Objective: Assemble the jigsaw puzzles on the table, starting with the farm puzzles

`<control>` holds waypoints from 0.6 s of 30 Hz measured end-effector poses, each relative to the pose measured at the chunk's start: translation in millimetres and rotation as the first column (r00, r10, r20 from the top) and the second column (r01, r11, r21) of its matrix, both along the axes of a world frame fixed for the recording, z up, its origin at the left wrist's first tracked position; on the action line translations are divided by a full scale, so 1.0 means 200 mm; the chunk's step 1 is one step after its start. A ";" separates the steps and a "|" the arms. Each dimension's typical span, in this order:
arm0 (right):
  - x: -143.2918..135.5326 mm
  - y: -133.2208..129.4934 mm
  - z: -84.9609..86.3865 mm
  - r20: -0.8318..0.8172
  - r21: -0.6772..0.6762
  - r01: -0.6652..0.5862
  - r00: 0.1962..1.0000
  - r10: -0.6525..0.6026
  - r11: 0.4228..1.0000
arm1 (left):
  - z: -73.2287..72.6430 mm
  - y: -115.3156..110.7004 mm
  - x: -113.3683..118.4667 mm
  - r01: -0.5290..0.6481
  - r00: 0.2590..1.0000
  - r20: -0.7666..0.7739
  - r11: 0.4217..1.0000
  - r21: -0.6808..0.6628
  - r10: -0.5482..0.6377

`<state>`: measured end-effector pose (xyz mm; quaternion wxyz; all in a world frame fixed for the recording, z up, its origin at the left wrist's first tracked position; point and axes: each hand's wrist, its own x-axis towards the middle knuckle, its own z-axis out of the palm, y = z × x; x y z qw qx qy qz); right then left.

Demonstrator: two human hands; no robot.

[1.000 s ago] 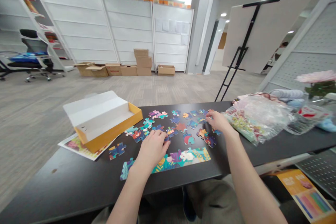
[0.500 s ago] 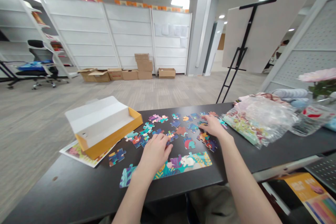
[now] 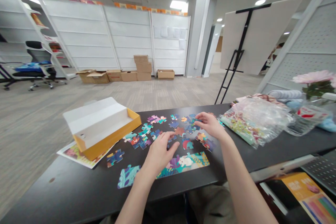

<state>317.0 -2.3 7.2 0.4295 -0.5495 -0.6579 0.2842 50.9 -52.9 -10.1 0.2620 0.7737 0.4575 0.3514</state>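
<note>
We hold our left hand (image 3: pixel 160 151) open and our right hand (image 3: pixel 211 126) bent, its grip unclear, above colourful, flat interlocking puzzle pieces (image 3: pixel 187 143) midway across the black surface (image 3: pixel 86 189), where our left wrist, dipping, could drag apart the joined, rabbit-patterned strip (image 3: pixel 185 161) nearer us.

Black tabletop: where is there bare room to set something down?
Widest: the front left of the black tabletop, left of the puzzle strip and in front of the picture sheet. Smaller: right of the right forearm, in front of the plastic bag. Crowded: behind the strip, with loose puzzle pieces around the left hand.
</note>
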 end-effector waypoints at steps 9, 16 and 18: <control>-0.34 -0.12 0.10 -0.118 -0.067 -0.330 0.940 0.321 0.942 | 0.01 0.02 0.03 0.136 0.885 0.466 0.949 -0.286 0.014; 0.09 -0.06 -0.02 0.737 0.123 0.464 0.550 -0.394 0.877 | 0.05 -0.01 0.00 0.135 0.846 0.529 0.934 -0.332 0.065; 0.14 -0.06 -0.07 0.781 0.102 0.504 0.493 -0.383 0.857 | 0.06 -0.02 0.00 0.136 0.836 0.543 0.934 -0.330 0.070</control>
